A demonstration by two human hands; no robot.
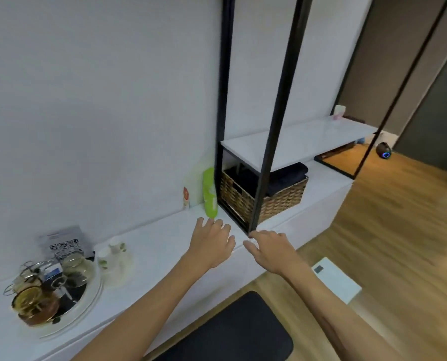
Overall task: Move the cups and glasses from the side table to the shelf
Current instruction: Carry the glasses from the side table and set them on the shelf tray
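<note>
I am finding no legible wording anywhere. A card point(64, 245) is showing a QR code, its printed lines too blurred to read. A small bottle point(186, 196) is carrying an orange mark, likewise unreadable.

Basket: woven wicker point(282, 201), dark folded cloth inside.
Bottle: green point(209, 194), against the wall.
Floor: black mat point(232, 332), white scale point(337, 282).
</note>
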